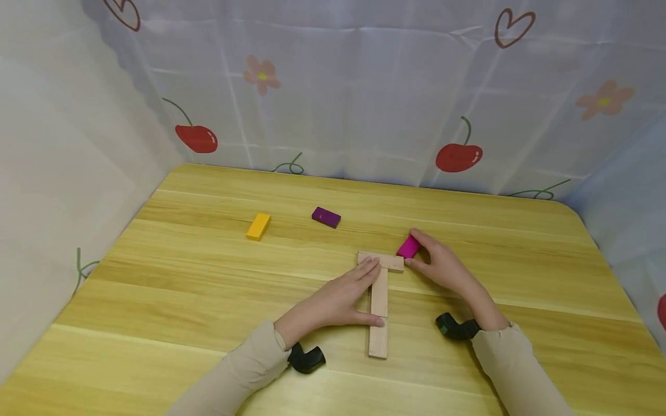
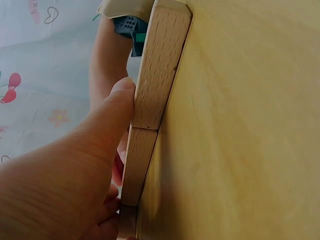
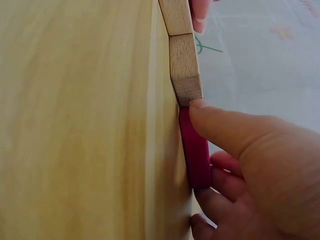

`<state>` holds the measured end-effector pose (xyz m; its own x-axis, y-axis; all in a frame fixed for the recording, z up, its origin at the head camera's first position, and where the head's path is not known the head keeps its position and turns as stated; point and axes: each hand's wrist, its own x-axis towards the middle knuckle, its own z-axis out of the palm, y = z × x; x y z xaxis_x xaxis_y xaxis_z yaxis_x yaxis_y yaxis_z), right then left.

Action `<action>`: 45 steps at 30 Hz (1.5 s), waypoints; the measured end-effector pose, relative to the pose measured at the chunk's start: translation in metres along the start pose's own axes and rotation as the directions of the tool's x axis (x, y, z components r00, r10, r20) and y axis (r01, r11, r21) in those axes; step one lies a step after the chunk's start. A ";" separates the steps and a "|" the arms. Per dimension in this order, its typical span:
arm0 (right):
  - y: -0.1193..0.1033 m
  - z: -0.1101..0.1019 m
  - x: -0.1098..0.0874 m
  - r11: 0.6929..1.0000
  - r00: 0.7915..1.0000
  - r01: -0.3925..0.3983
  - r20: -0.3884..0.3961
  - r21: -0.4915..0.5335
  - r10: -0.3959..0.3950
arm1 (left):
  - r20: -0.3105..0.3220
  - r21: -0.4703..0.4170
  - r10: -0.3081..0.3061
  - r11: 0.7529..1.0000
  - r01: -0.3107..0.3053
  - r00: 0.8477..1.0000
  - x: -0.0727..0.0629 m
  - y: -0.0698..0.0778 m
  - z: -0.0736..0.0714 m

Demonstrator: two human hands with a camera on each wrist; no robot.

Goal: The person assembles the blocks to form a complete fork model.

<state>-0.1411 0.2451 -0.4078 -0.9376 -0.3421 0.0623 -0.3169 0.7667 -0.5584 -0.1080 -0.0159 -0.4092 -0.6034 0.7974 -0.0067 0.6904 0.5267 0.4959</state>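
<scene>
Three plain wooden blocks form a T on the table: a crosswise block (image 1: 393, 263) at the far end, then a middle block (image 1: 380, 294) and a near block (image 1: 378, 342) end to end. My left hand (image 1: 335, 297) rests on them with fairly straight fingers, fingertips on the crosswise block and thumb at the joint of the other two. Between thumb and fingers, my right hand (image 1: 442, 264) pinches a magenta block (image 1: 408, 247) by its ends. In the right wrist view, the magenta block (image 3: 195, 150) lies at the wooden block's end, seemingly touching its corner.
Farther back lie a purple block (image 1: 326, 217) and, left of it, a yellow block (image 1: 258, 226). Black devices (image 1: 307, 359) sit at both wrists near the table surface. A curtain (image 1: 354, 104) with printed cherries and flowers hangs behind the table's back edge.
</scene>
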 end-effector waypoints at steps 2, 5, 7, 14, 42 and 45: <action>0.001 0.001 0.000 1.000 1.000 0.011 0.009 0.008 -0.011 | -0.002 0.000 0.001 1.000 -0.001 1.000 0.000 0.000 0.000; 0.003 0.001 -0.002 0.999 0.999 0.031 0.023 0.017 -0.032 | -0.001 -0.004 0.001 1.000 -0.001 1.000 0.000 0.000 0.000; 0.004 0.001 -0.003 0.999 0.999 0.031 0.032 0.029 -0.032 | 0.001 -0.007 0.001 1.000 -0.001 1.000 0.000 0.000 0.000; -0.011 -0.003 -0.015 0.997 0.999 0.050 0.010 0.056 -0.051 | -0.002 -0.001 0.004 1.000 -0.004 1.000 0.000 0.001 -0.001; -0.065 0.034 -0.059 0.985 0.983 0.166 0.083 -0.047 -0.161 | -0.004 0.015 0.025 1.000 -0.025 1.000 0.002 0.001 -0.003; -0.064 0.035 -0.059 0.985 0.984 0.163 0.079 -0.048 -0.159 | -0.028 -0.012 0.006 1.000 -0.007 1.000 0.003 -0.002 -0.010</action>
<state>-0.0606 0.1970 -0.4040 -0.8609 -0.5016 0.0846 -0.4720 0.7257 -0.5006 -0.1152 -0.0177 -0.4020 -0.6101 0.7920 0.0212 0.6895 0.5176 0.5067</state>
